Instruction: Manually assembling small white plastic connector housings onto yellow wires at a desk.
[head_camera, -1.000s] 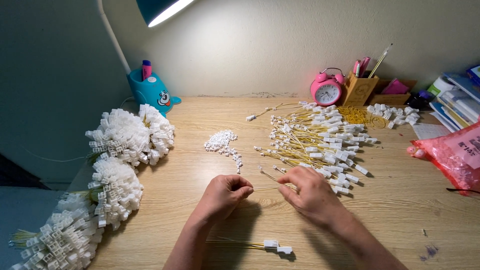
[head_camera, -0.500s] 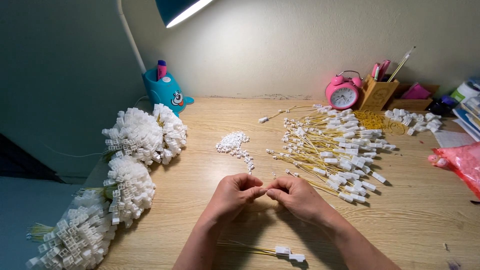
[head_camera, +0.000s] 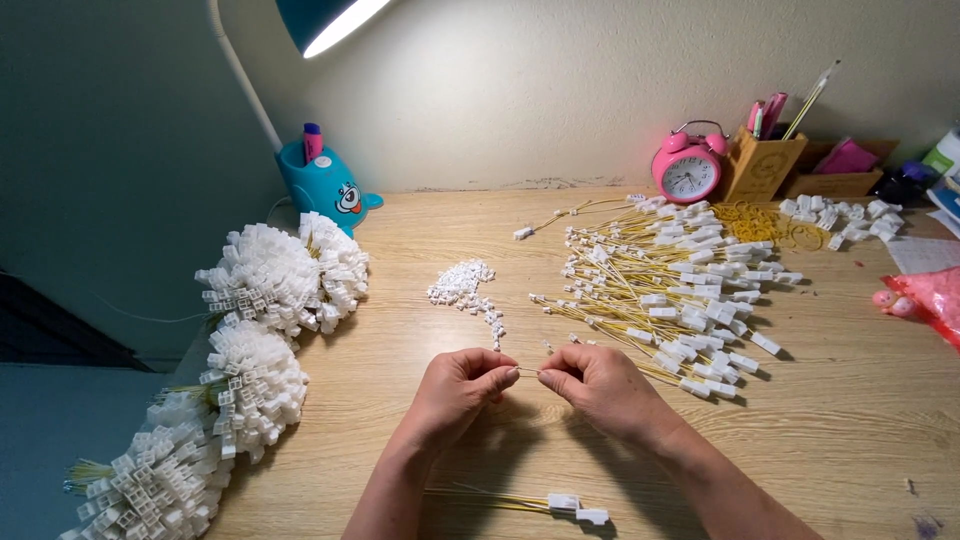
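Both hands, the left hand and the right hand, pinched one thin yellow wire that lay sideways between their fingertips, equally near each.

A second ago our right hand was reaching toward the loose pile of yellow wires, apart from our left hand. Now we have drawn it back, and both hands meet fingertip to fingertip, pinching a thin wire end between them above the desk.
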